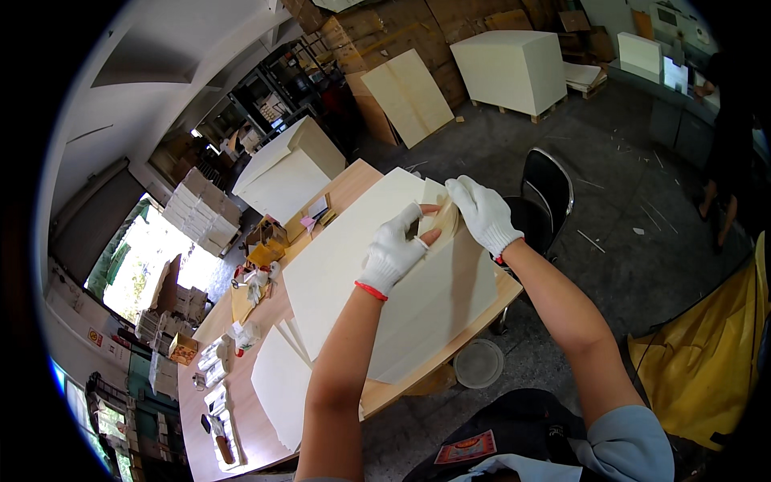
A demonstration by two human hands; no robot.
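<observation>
While gloved hands (395, 253) (487, 218) touch tan band (446, 215), sheets' (341, 257) edge near, chair (548, 178) beyond

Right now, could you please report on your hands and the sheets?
Left hand, right hand: gloved, at tan tape-like item. White sheets: on table. Black chair: beside table.

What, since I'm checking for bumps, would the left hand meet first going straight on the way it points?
The left hand would probably meet the tan curved band first, with the right hand beyond; depth is unclear.
</observation>
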